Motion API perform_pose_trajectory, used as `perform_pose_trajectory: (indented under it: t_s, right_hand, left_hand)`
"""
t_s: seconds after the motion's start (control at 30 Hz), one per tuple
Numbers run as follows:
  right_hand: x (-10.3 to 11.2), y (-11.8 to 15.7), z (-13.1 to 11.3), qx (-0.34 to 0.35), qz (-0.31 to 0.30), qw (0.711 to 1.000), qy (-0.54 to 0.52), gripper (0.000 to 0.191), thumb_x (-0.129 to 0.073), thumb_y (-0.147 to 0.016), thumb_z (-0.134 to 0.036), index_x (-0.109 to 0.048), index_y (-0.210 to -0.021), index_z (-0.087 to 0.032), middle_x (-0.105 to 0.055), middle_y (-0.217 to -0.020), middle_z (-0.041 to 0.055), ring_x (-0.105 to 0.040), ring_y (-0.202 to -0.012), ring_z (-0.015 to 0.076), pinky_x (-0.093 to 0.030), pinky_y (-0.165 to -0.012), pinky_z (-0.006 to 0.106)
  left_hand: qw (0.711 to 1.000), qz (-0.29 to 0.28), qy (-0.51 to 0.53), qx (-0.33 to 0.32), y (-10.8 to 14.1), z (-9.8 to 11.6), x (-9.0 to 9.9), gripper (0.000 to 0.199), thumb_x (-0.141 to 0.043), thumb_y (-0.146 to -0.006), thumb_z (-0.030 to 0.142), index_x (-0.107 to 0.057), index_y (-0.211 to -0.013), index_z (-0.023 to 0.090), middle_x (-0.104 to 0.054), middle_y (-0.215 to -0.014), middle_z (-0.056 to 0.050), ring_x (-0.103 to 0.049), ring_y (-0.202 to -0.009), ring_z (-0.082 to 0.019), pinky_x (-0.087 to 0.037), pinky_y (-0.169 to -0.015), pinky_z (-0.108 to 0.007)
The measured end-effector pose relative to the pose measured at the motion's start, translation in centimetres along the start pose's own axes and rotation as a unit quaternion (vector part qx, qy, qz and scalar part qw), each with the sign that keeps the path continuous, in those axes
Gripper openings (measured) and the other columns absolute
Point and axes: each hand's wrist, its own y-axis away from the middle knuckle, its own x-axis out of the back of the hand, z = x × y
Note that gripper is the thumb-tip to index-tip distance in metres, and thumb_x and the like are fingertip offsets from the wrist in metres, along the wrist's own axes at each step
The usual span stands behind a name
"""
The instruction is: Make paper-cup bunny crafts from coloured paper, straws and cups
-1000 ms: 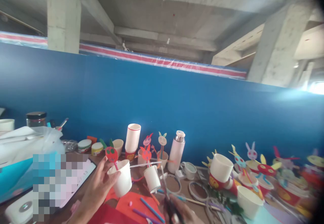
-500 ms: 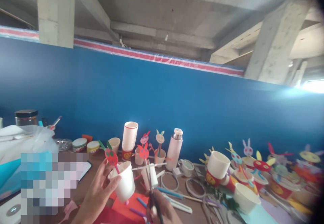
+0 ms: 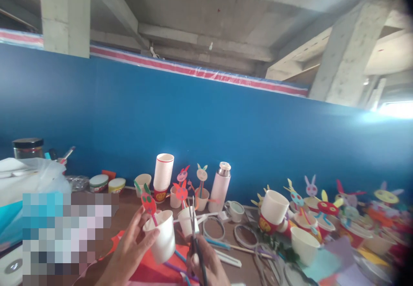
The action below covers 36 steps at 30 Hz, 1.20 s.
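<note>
My left hand (image 3: pixel 130 243) is wrapped round a white paper cup (image 3: pixel 164 238), which leans slightly to the right. From its mouth rises a red paper rabbit head (image 3: pixel 149 205) with green ears, on a magenta stem. Close by on the right, my right hand (image 3: pixel 209 262) grips dark-handled scissors (image 3: pixel 193 217), blades pointing up and a little apart. Behind the blades stands another white cup (image 3: pixel 185 220) with a red paper animal (image 3: pixel 181 191). Beneath the hands lie red paper (image 3: pixel 151 268) and coloured pipe cleaners (image 3: pixel 174 267).
A pink thermos (image 3: pixel 220 188) and a cup stack (image 3: pixel 164 172) stand at the back. Rightward are a white utility knife (image 3: pixel 227 259), grey coils (image 3: pixel 213 228) and several decorated cups (image 3: pixel 325 221). A plastic bag (image 3: pixel 48 176) sits at the left. A blue partition (image 3: pixel 180 109) rises behind the table.
My left hand has moved slightly right with the cup and rabbit head, closer to the scissors. The background has shifted a little left in view. Both hands keep their hold.
</note>
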Motion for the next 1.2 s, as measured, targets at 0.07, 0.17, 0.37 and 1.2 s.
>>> perform_pose_trajectory:
  t_s: [0.07, 0.17, 0.37, 1.2]
  right_hand:
    - [-0.1, 0.0, 0.0, 0.0, 0.009, 1.0, 0.008, 0.071, -0.05, -0.069, -0.073, -0.057, -0.114, -0.018, -0.057, -0.068, 0.002, -0.053, -0.065, 0.0195, -0.045, -0.068, 0.031]
    - [-0.2, 0.0, -0.1, -0.002, 0.015, 1.0, 0.007, 0.071, -0.05, -0.069, -0.073, -0.058, -0.112, -0.017, -0.057, -0.065, 0.0016, -0.053, -0.064, 0.0195, -0.046, -0.067, 0.031]
    - [-0.4, -0.2, 0.1, 0.008, 0.01, 1.0, -0.023, 0.069, -0.052, -0.068, -0.072, -0.059, -0.108, -0.016, -0.053, -0.059, -0.0003, -0.049, -0.058, 0.0166, -0.044, -0.061, 0.029]
    - [-0.3, -0.7, 0.9, -0.009, -0.025, 0.998, -0.053, 0.055, -0.062, -0.07, -0.061, -0.062, -0.095, -0.012, -0.041, -0.043, -0.0071, -0.031, -0.036, 0.0053, -0.024, -0.036, 0.017]
  left_hand:
    - [1.0, -0.006, -0.001, -0.003, 0.1, 0.2, -0.1, 0.087, -0.07, -0.065, 0.049, -0.03, -0.138, 0.02, -0.058, -0.129, -0.012, -0.043, -0.127, -0.031, -0.043, -0.099, -0.039]
    - [1.0, -0.004, 0.0, -0.001, 0.3, 0.5, -0.2, 0.086, -0.072, -0.063, 0.049, -0.034, -0.135, 0.02, -0.061, -0.125, -0.012, -0.046, -0.124, -0.032, -0.046, -0.096, -0.038]
    - [1.0, -0.002, -0.012, 0.004, 0.5, 0.5, -0.3, 0.085, -0.07, -0.064, 0.05, -0.035, -0.135, 0.021, -0.06, -0.127, -0.01, -0.048, -0.122, -0.03, -0.046, -0.097, -0.036]
    - [0.999, -0.046, -0.015, -0.006, -0.5, 1.1, 0.8, 0.082, -0.068, -0.066, 0.05, -0.033, -0.135, 0.022, -0.058, -0.128, -0.011, -0.055, -0.115, -0.03, -0.047, -0.094, -0.037]
